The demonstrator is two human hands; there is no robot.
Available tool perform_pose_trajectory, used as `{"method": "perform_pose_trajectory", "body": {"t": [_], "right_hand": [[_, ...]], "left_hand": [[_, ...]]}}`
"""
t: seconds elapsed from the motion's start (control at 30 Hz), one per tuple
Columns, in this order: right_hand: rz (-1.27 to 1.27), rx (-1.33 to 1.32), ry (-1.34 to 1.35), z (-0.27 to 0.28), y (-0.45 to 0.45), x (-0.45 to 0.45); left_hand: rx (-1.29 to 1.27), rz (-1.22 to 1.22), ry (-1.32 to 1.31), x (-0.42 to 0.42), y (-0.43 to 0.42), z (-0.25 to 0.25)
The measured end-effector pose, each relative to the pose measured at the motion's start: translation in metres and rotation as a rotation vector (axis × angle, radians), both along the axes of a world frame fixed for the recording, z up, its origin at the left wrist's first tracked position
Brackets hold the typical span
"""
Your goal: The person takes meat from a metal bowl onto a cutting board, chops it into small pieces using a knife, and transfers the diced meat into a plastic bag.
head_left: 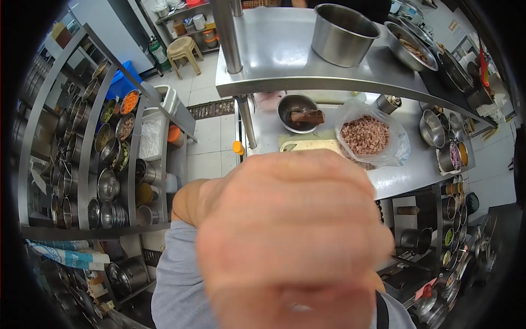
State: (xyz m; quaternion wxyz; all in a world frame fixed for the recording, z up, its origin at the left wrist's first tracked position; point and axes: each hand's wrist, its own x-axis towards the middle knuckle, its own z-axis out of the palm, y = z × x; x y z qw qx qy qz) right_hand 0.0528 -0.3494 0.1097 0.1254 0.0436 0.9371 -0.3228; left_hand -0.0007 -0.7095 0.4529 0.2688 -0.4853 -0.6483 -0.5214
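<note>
A large, blurred hand fills the lower middle of the view, very close to the camera. It appears to be my left hand (296,219), joined to the bent arm in a grey sleeve at the left. Its fingers are curled into a fist, and whatever they may hold is hidden. My right hand does not show. Behind the fist, on the steel counter, are a metal bowl (285,107) with a dark brown piece in it, a pale cutting board (309,145) partly covered by the hand, and an open plastic bag of diced pink meat (364,134).
An upper steel shelf (274,55) crosses above the counter, bearing a big metal pot (342,41) and a bowl of food (411,52). At the left a rack (85,181) holds several metal bowls. More containers stand at the right, and a plastic stool (185,50) is further back.
</note>
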Motion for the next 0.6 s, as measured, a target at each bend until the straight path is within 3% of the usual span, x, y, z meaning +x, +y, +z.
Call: {"method": "perform_pose_trajectory", "body": {"t": [0.1, 0.13, 0.2, 0.27, 0.33, 0.4, 0.47, 0.6], "right_hand": [[0.009, -0.079, 0.139, -0.023, 0.006, -0.003], [-0.002, 0.001, 0.111, -0.020, 0.002, -0.009], [0.100, 0.091, 0.309, -0.015, -0.006, -0.025], [0.105, 0.158, 0.306, -0.008, -0.018, -0.053], [0.129, 0.221, 0.289, -0.011, -0.023, -0.075], [0.211, 0.241, 0.327, -0.022, -0.026, -0.093], [0.200, 0.245, 0.273, -0.029, -0.027, -0.099], [0.210, 0.154, 0.517, -0.027, -0.035, -0.105]], "left_hand": [[0.016, -0.008, -0.088, -0.012, 0.014, -0.019], [0.026, -0.019, -0.225, -0.018, 0.023, -0.048], [-0.186, 0.005, -0.531, -0.025, 0.042, -0.104], [-0.424, -0.007, -0.762, -0.028, 0.064, -0.166], [-0.690, -0.054, -0.856, -0.022, 0.074, -0.221], [-0.738, -0.135, -0.897, -0.012, 0.075, -0.258], [-0.776, -0.156, -0.954, -0.007, 0.064, -0.259], [-0.705, 0.044, -0.972, -0.008, 0.025, -0.265]]}}
